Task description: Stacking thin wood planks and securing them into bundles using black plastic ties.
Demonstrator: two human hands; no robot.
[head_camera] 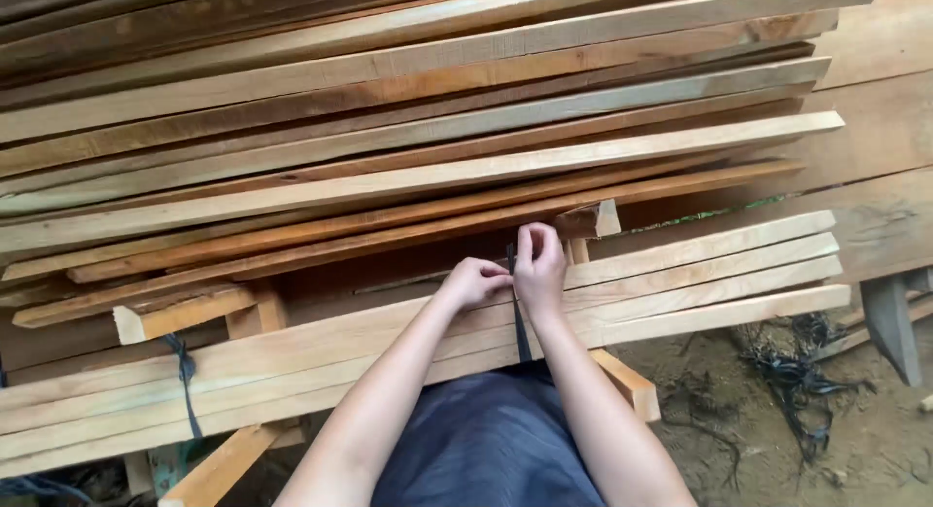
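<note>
A bundle of several pale wooden slats (pixel 680 283) lies across a wooden frame in front of me. A black strap (pixel 522 337) runs around the bundle near its middle. My left hand (pixel 474 281) is closed in a fist at the strap's top, on the upper slat. My right hand (pixel 539 267) pinches the strap's upper end just beside it, fingers pointing up. Both hands touch each other at the strap. A second black strap (pixel 185 381) wraps the bundle farther left.
Behind the bundle rises a big stack of long reddish and pale planks (pixel 408 128). A short wooden block (pixel 588 220) sticks out above my hands. Frame legs (pixel 627 383) stand below. Loose black strapping (pixel 792 371) lies on the dirt ground at right.
</note>
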